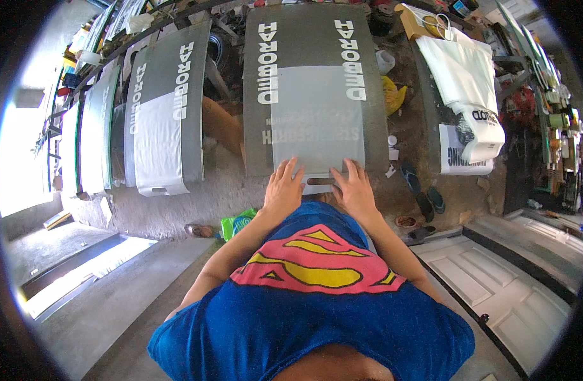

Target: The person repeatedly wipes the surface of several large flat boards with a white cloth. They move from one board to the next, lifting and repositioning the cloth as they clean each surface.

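In front of me a translucent white plastic bag (315, 109) lies flat on a dark grey board (315, 38). Faint printed letters show on the bag or through it. The bag's end with an oval handle slot (321, 181) hangs over the board's near edge. My left hand (284, 188) rests palm down on the bag's near left corner, fingers apart. On the near right corner lies my right hand (355, 190), its fingers spread beside the slot. Neither hand grips the bag.
To the left, another board (191, 62) carries a similar white bag (158, 143). A stack of white plastic bags (463, 71) lies on the right-hand board, by a cardboard box (413, 21). Sandals (435, 200) and a green packet (236, 224) are on the floor.
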Demonstrator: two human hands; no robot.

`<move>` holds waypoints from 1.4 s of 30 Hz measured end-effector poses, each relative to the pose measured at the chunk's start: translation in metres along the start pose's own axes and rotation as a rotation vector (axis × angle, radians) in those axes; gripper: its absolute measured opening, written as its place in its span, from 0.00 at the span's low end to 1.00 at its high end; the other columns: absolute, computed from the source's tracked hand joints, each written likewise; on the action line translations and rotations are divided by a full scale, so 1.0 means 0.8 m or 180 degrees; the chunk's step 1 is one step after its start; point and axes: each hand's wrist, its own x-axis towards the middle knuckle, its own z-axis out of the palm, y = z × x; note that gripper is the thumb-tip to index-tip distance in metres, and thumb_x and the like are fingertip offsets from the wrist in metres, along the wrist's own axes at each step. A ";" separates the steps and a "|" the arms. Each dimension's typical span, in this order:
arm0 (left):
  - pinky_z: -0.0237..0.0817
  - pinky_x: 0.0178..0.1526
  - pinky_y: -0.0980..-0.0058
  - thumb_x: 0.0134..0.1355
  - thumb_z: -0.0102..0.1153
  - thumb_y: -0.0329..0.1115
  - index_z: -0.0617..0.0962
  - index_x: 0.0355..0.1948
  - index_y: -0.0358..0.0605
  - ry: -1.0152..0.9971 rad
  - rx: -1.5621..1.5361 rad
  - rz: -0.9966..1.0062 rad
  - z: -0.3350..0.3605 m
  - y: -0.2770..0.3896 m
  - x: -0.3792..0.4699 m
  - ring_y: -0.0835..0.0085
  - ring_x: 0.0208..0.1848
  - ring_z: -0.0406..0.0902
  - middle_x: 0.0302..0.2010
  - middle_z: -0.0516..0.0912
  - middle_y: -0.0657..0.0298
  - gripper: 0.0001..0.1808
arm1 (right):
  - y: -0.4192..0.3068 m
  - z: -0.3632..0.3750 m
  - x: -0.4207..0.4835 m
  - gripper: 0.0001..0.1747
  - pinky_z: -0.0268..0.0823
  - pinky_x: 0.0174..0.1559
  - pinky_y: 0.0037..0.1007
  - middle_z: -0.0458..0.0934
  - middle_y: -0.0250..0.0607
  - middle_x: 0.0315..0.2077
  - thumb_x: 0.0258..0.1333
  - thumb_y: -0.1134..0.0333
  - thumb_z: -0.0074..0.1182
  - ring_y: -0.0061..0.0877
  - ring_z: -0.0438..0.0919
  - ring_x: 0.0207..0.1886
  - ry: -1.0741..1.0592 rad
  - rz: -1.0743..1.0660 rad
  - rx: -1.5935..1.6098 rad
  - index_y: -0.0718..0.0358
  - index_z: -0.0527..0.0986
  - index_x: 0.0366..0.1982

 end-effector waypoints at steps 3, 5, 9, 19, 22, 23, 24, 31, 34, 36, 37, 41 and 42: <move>0.68 0.58 0.52 0.65 0.59 0.33 0.81 0.48 0.40 -0.0016 -0.0296 -0.0020 -0.003 0.003 0.002 0.48 0.59 0.74 0.57 0.76 0.50 0.13 | -0.001 -0.006 -0.002 0.23 0.67 0.61 0.50 0.70 0.56 0.59 0.58 0.61 0.63 0.52 0.70 0.62 0.0037 0.0029 -0.0027 0.59 0.79 0.55; 0.70 0.54 0.53 0.65 0.59 0.33 0.81 0.41 0.39 0.0131 -0.0582 0.0036 0.004 -0.001 0.005 0.50 0.52 0.78 0.48 0.80 0.52 0.09 | -0.004 -0.014 0.001 0.21 0.69 0.58 0.48 0.73 0.52 0.55 0.56 0.63 0.63 0.49 0.72 0.59 0.0042 0.0203 0.0148 0.60 0.80 0.51; 0.73 0.50 0.54 0.66 0.58 0.33 0.81 0.38 0.40 0.0008 -0.0788 0.0103 0.001 0.000 0.014 0.50 0.45 0.81 0.39 0.81 0.53 0.07 | 0.001 -0.007 0.004 0.15 0.71 0.53 0.45 0.78 0.46 0.47 0.56 0.66 0.64 0.44 0.76 0.52 0.0288 0.0390 0.0355 0.61 0.82 0.44; 0.75 0.45 0.54 0.66 0.58 0.33 0.81 0.36 0.41 -0.0066 -0.1054 0.0373 -0.002 -0.012 0.056 0.49 0.41 0.82 0.37 0.82 0.53 0.06 | -0.009 -0.018 0.017 0.12 0.71 0.53 0.42 0.78 0.45 0.45 0.56 0.67 0.63 0.43 0.77 0.52 0.0352 0.0538 0.0395 0.63 0.81 0.42; 0.75 0.45 0.54 0.67 0.57 0.33 0.81 0.36 0.42 -0.0052 -0.1021 0.0444 0.001 -0.020 0.072 0.49 0.41 0.82 0.37 0.82 0.53 0.07 | -0.008 -0.022 0.018 0.13 0.71 0.54 0.42 0.78 0.45 0.46 0.57 0.67 0.63 0.44 0.77 0.52 0.0349 0.0552 0.0465 0.63 0.81 0.43; 0.75 0.45 0.54 0.67 0.57 0.33 0.81 0.36 0.42 -0.0054 -0.1020 0.0458 0.002 -0.021 0.076 0.49 0.41 0.82 0.37 0.82 0.54 0.07 | -0.006 -0.022 0.018 0.13 0.71 0.54 0.42 0.78 0.45 0.47 0.57 0.67 0.63 0.44 0.77 0.52 0.0380 0.0544 0.0486 0.63 0.81 0.43; 0.75 0.45 0.54 0.66 0.57 0.33 0.81 0.36 0.42 -0.0048 -0.1060 0.0483 0.001 -0.021 0.082 0.49 0.42 0.82 0.37 0.82 0.54 0.06 | -0.004 -0.023 0.017 0.14 0.71 0.54 0.42 0.78 0.45 0.47 0.57 0.67 0.63 0.44 0.77 0.52 0.0423 0.0540 0.0510 0.64 0.81 0.44; 0.74 0.44 0.55 0.65 0.59 0.31 0.82 0.38 0.42 -0.0098 -0.1295 0.0784 0.010 0.021 0.116 0.49 0.41 0.81 0.38 0.83 0.54 0.05 | 0.018 -0.043 -0.016 0.15 0.69 0.56 0.46 0.78 0.49 0.48 0.56 0.65 0.63 0.46 0.76 0.54 0.0426 0.0741 0.0617 0.62 0.80 0.45; 0.74 0.44 0.56 0.65 0.59 0.30 0.82 0.38 0.41 -0.0202 -0.1309 0.0974 0.028 0.063 0.130 0.49 0.41 0.81 0.38 0.83 0.54 0.05 | 0.043 -0.049 -0.045 0.15 0.69 0.56 0.46 0.78 0.50 0.48 0.57 0.64 0.62 0.46 0.76 0.54 0.0597 0.0820 0.0623 0.62 0.80 0.46; 0.74 0.43 0.57 0.64 0.60 0.30 0.82 0.38 0.40 -0.0334 -0.1397 0.1061 0.044 0.100 0.138 0.50 0.41 0.81 0.38 0.83 0.54 0.05 | 0.065 -0.065 -0.070 0.16 0.69 0.57 0.45 0.78 0.51 0.50 0.57 0.65 0.63 0.47 0.76 0.55 0.0670 0.0942 0.0651 0.63 0.80 0.46; 0.74 0.43 0.57 0.64 0.60 0.29 0.82 0.39 0.40 -0.0430 -0.1458 0.1070 0.050 0.121 0.142 0.50 0.41 0.81 0.38 0.83 0.54 0.05 | 0.080 -0.072 -0.083 0.16 0.69 0.58 0.44 0.78 0.52 0.51 0.57 0.66 0.63 0.48 0.76 0.55 0.0715 0.0979 0.0677 0.64 0.80 0.47; 0.73 0.43 0.58 0.63 0.62 0.29 0.82 0.39 0.39 -0.0808 -0.1603 0.1073 0.091 0.226 0.165 0.51 0.40 0.82 0.36 0.83 0.54 0.05 | 0.158 -0.107 -0.152 0.19 0.69 0.59 0.44 0.77 0.53 0.52 0.56 0.66 0.64 0.48 0.75 0.56 0.1024 0.1346 0.0693 0.63 0.79 0.50; 0.74 0.45 0.59 0.63 0.63 0.28 0.82 0.41 0.39 -0.0604 -0.1528 0.1516 0.105 0.254 0.175 0.51 0.42 0.82 0.39 0.83 0.54 0.07 | 0.184 -0.113 -0.174 0.21 0.69 0.58 0.45 0.76 0.52 0.52 0.56 0.66 0.64 0.48 0.75 0.56 0.1145 0.1323 0.0621 0.62 0.78 0.51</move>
